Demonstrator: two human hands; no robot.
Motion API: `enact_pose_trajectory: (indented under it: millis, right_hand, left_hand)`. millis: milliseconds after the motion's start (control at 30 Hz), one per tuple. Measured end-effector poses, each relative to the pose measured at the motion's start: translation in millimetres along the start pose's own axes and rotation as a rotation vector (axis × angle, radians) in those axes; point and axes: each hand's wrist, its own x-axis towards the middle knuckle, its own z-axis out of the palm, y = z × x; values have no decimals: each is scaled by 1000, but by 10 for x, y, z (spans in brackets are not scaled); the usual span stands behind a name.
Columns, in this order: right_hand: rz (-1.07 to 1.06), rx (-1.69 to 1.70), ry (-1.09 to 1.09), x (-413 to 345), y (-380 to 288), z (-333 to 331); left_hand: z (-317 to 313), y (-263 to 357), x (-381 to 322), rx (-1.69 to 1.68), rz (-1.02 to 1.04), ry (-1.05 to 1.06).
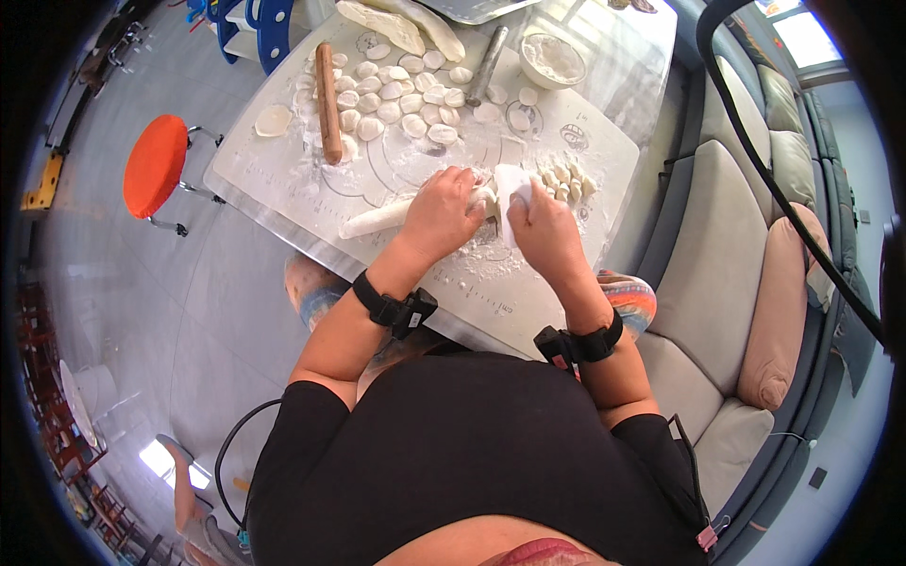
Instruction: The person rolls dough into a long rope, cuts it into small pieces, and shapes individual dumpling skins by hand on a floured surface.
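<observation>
My left hand (pixel 444 212) lies curled over the right part of a floured dough rope (pixel 375 218). In my right hand (pixel 545 230) is a white flat dough scraper (pixel 511 198), its edge down by the rope's right end. Small cut dough pieces (pixel 564 181) sit just right of the scraper on a pale silicone pastry mat (pixel 453 283). Flattened dough pieces (pixel 389 111) cover the mat's upper middle. A wooden rolling pin (pixel 328 102) lies across their left side, and a grey rolling pin (pixel 487 66) at their right.
A bowl of flour (pixel 553 61) and long dough strips (pixel 386 27) lie at the table's far side, near a metal tray (pixel 474 8). An orange stool (pixel 156 166) stands left, a grey sofa (pixel 715 262) right. A black cable arcs at upper right. Another person's leg shows at lower left.
</observation>
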Motion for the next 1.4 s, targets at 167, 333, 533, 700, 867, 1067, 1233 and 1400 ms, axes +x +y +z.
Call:
enact_pose_trajectory:
  millis: [167, 333, 533, 700, 867, 1067, 1233, 1400]
  right_hand:
    - [2, -159, -146, 56, -140, 41]
    - [-31, -132, -167, 108, -131, 132]
    - [18, -109, -156, 340, -72, 386]
    - [71, 98, 45, 266, 206, 369]
    - [52, 107, -91, 44, -92, -6]
    - [28, -145, -160, -22, -250, 75]
    - [-3, -136, -194, -26, -139, 263]
    - [36, -129, -125, 37, -157, 463]
  left_hand:
    - [5, 0, 14, -20, -14, 3]
    - [1, 27, 4, -37, -31, -10]
    - [18, -14, 17, 29, -38, -38]
    - [-106, -12, -114, 74, -24, -52]
    - [-114, 30, -231, 49, 72, -2]
    - [-124, 54, -268, 18, 137, 2]
    - [-100, 43, -305, 42, 154, -22]
    - [-90, 32, -259, 90, 103, -46]
